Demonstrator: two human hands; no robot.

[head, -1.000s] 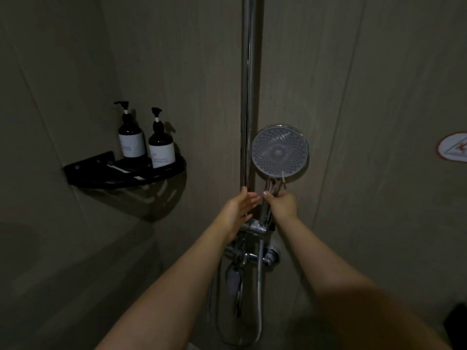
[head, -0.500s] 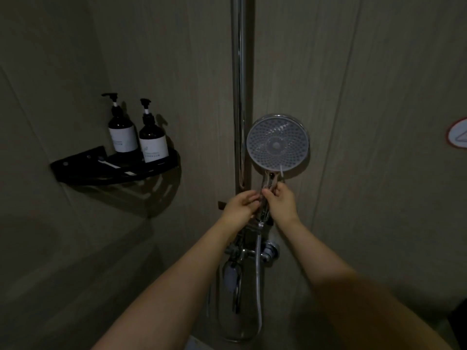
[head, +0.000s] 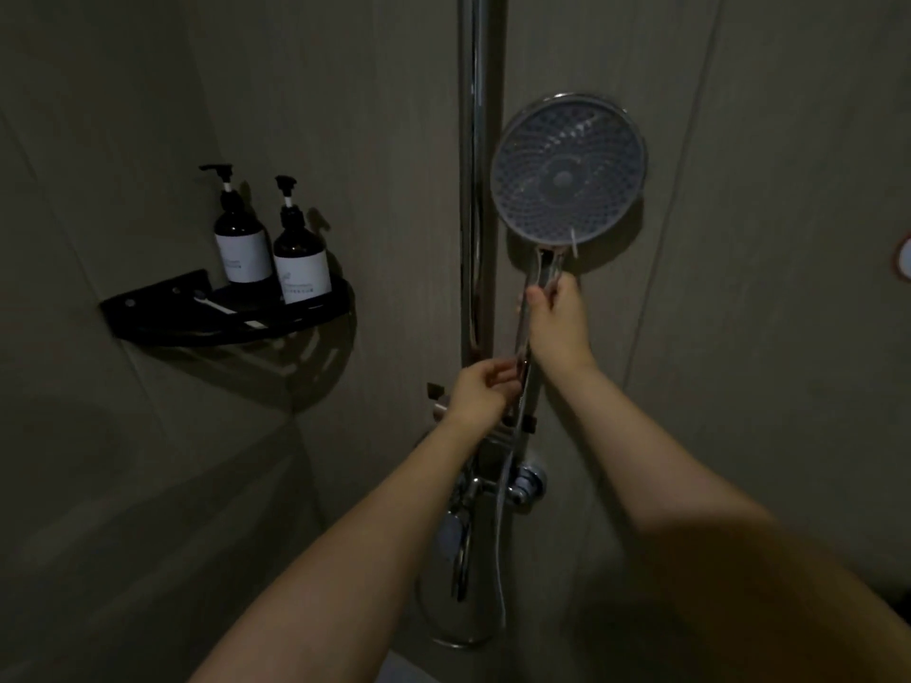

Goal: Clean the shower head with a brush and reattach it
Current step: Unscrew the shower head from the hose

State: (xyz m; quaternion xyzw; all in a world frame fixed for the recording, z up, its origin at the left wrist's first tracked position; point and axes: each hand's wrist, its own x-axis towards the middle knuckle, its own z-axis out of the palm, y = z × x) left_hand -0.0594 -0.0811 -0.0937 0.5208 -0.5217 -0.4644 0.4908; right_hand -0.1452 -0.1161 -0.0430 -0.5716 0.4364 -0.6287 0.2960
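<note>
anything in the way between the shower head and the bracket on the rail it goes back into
Nothing visible blocks it. The round chrome shower head, gripped by the right hand, is just above the dark bracket; only the left hand sits there, at the handle's lower end.

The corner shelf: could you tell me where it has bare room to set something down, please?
The corner shelf is bare at its left end, apart from a small white item. Its right end is crowded by two pump bottles standing side by side.
</note>
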